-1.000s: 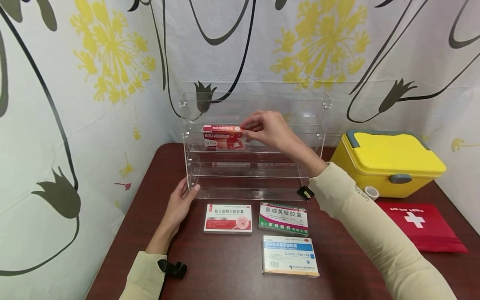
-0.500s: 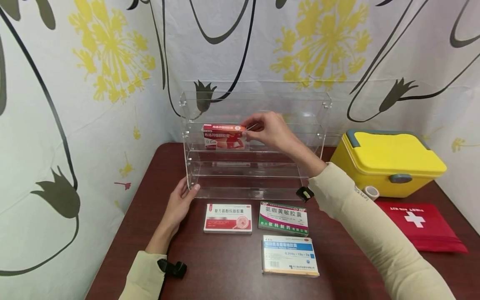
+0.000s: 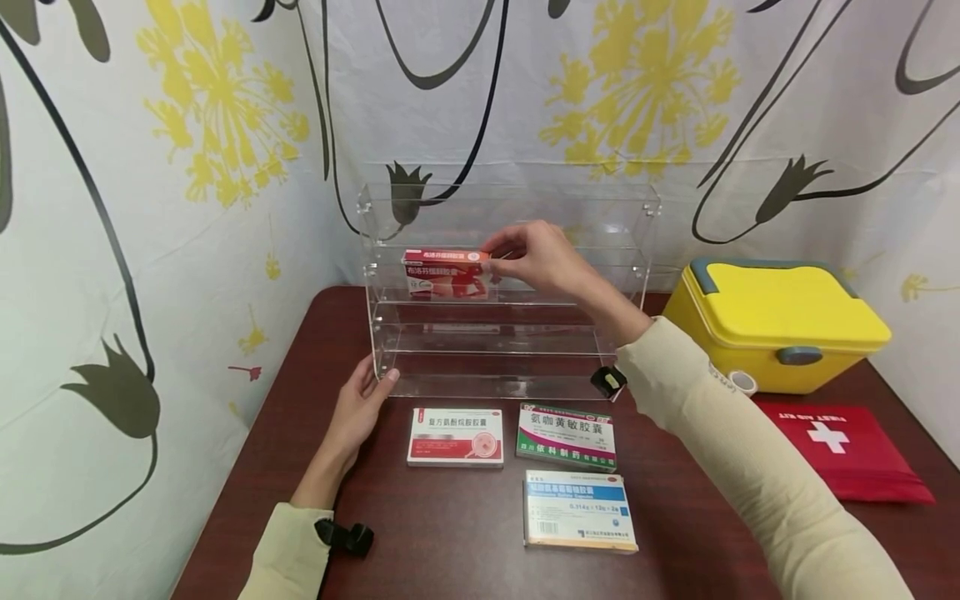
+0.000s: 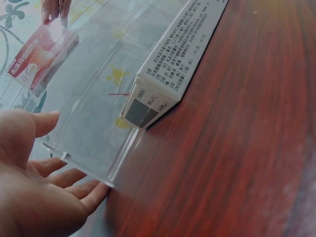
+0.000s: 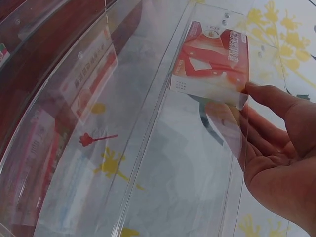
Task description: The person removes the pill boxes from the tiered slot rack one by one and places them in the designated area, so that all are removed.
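Note:
A clear acrylic tiered display rack [image 3: 517,387] stands on the dark wooden table. My right hand [image 3: 543,257] pinches the right end of a red and white medicine box [image 3: 446,282], thumb in front and fingers behind. That box stands upright on an upper tier, toward the rack's left side, behind the clear front lip. In the right wrist view, the thumb tip sits at the corner of the red box [image 5: 215,61]. My left hand [image 3: 358,414] holds the rack's lower left front corner; in the left wrist view the left hand [image 4: 42,192] has its fingers round the side panel.
In front of the rack lie a white and red medicine box [image 3: 456,437], a green and purple one [image 3: 566,437] and a white and blue one [image 3: 580,511]. To the right are a yellow case [image 3: 780,325], a white tape roll [image 3: 742,383] and a red first aid pouch [image 3: 847,458].

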Demonstrator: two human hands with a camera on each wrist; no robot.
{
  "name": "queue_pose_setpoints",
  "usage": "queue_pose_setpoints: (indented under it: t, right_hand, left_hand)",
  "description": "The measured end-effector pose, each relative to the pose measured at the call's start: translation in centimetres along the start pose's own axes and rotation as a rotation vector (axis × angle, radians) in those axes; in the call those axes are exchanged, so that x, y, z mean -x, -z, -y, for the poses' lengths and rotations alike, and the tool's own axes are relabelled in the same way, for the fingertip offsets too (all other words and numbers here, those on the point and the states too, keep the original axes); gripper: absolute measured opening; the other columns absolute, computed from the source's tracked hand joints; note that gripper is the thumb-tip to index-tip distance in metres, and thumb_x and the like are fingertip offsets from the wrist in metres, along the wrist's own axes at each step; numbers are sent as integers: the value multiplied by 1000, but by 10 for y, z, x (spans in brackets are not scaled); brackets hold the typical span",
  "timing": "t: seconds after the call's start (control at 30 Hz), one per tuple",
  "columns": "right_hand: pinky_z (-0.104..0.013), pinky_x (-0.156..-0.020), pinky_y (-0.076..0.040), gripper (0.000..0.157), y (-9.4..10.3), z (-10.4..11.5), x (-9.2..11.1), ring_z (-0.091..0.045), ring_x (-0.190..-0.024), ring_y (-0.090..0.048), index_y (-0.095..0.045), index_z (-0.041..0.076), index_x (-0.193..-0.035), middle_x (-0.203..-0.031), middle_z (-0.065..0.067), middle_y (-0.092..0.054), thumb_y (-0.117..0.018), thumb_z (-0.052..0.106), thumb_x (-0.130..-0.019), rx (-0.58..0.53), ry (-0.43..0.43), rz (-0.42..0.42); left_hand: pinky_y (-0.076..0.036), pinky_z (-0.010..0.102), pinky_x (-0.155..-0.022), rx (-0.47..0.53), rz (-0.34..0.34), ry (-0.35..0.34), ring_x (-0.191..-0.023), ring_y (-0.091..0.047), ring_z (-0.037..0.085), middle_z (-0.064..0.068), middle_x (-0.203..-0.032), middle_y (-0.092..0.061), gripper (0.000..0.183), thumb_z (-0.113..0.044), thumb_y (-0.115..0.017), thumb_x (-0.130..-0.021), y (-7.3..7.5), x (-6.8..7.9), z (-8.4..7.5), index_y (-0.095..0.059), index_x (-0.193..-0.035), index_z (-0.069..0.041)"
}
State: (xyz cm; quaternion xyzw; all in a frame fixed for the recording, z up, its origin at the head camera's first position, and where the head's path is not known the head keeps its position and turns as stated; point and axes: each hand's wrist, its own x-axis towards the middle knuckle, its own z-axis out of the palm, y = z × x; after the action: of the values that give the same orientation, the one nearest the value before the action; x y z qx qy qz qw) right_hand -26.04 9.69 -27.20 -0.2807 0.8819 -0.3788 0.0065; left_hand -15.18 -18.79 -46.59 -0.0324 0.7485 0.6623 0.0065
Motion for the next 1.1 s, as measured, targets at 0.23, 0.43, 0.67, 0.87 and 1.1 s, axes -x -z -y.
queue_pose_setpoints:
  t: [0.23,0.43,0.67,0.87,1.1]
  right_hand:
    - [-34,-78,-54,20,0,0,0,-14,-80,-68,-73,9,-109,-96,-4,-72,-71,19,-92,-17,-8,12]
    - [-34,-75,-55,20,0,-2,2,-15,-80,-69,-73,9,-110,-97,-5,-72,-71,16,-92,-61,1,-11]
    - [-33,-75,-55,18,0,-3,1,-19,-84,-70,-74,9,-109,-97,-5,-73,-71,13,-92,-78,12,-47]
    - [-33,-75,-54,18,0,-3,0,-16,-84,-70,-75,10,-108,-97,-5,-73,-72,16,-91,-73,5,-63]
    - [-32,-75,-54,19,-1,-3,-1,-18,-86,-70,-75,10,-107,-96,-5,-73,-73,17,-90,-77,4,-77]
  left_hand:
    - [-35,38,-109,-5,-9,-1,-137,-38,20,4,-152,-39,64,-34,-60,-99,0,0,0,-30,-154,-17]
    - [-36,37,-109,2,-12,0,-136,-39,19,4,-152,-40,65,-36,-61,-99,0,0,1,-31,-153,-18]
    - [-36,39,-109,11,-5,-7,-136,-39,20,4,-151,-41,63,-33,-60,-99,0,-1,2,-31,-153,-17]
    - [-35,40,-109,14,-3,-18,-136,-39,21,5,-151,-40,63,-33,-60,-99,0,0,2,-32,-153,-17]
    - [-36,39,-109,2,-11,-5,-136,-39,19,5,-152,-40,64,-34,-60,-99,0,-1,2,-31,-154,-17]
